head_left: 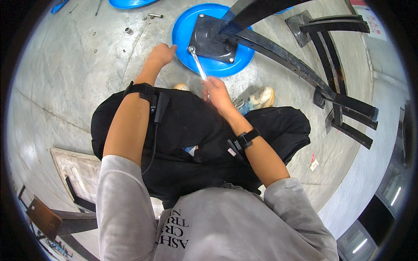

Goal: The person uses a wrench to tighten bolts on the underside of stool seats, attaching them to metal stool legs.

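Observation:
A blue round disc (241, 61), like a stool seat, lies on the floor in front of me. A black metal plate (207, 41) with bolts at its corners sits on it, joined to a black steel frame (283, 61). My right hand (215, 92) grips the handle of a silver ratchet wrench (198, 64). The wrench's head rests over the plate's near left corner. My left hand (162, 55), fingers curled, is at the left rim of the disc and seems to pinch it; its fingertips are partly hidden.
Sockets (128, 30) and a small metal tool piece (155, 15) lie on the floor at the far left, with washers nearby. Another blue disc (130, 3) is at the top edge. The frame's other legs (335, 65) reach to the right. A framed board (76, 169) lies behind on the left.

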A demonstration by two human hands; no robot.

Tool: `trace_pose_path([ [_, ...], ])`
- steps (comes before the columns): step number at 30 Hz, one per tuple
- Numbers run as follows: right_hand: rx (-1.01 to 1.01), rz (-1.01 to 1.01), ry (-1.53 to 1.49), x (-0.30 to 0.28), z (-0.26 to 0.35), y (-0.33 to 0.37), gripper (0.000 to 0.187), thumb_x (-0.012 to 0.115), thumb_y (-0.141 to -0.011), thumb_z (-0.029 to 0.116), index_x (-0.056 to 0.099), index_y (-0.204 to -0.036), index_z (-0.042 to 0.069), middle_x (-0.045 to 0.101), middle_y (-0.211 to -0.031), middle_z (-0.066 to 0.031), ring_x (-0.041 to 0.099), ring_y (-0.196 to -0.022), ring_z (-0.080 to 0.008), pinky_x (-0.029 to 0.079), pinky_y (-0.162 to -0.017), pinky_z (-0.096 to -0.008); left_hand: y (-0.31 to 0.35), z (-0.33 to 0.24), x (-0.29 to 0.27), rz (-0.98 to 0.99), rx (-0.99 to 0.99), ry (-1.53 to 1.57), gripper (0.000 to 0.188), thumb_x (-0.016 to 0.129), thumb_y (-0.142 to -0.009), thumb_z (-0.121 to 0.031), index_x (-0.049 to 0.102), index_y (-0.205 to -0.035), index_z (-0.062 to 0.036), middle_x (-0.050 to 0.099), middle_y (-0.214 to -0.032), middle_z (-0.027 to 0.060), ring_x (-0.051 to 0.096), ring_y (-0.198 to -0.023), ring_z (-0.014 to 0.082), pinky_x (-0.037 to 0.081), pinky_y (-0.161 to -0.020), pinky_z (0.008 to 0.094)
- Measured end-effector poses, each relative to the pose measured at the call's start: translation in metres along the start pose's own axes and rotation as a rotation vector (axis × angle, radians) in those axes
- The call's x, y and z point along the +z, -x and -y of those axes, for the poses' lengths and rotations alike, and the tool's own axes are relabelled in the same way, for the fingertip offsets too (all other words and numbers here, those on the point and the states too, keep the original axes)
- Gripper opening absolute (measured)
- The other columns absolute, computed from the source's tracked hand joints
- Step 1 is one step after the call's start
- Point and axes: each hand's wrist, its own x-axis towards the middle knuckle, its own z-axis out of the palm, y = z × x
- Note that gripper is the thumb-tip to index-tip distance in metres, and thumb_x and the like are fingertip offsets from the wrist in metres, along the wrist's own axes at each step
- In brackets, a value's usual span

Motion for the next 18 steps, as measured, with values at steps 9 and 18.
trace_pose_path([
  [9, 0.18, 0.016, -0.187, 0.032, -0.003, -0.009, 0.021, 0.04, -0.086, 0.02, 0.048, -0.082, 0.001, 0.049, -0.055, -0.0073, 0.047, -0.045, -0.0166, 0.038, -0.042, -0.0274, 0.001, -0.013, 0.0, -0.271, -0.058, 0.116, 0.04, 0.039, -0.083, -0.036, 0.059, -0.099, -0.0056, 0.057, -0.102, 0.0212, 0.055, -0.095, 0.0364, 0.043, -0.082, 0.0449],
  [18, 0.244, 0.037, -0.093, 0.031, 0.007, -0.012, 0.027, 0.035, -0.089, 0.024, 0.047, -0.078, 0.002, 0.049, -0.053, -0.008, 0.048, -0.039, -0.0174, 0.039, -0.037, -0.0264, 0.0, -0.024, -0.002, -0.245, -0.009, -0.088, 0.034, 0.04, -0.084, -0.033, 0.062, -0.094, -0.0082, 0.06, -0.096, 0.016, 0.058, -0.089, 0.0338, 0.046, -0.076, 0.0429],
])
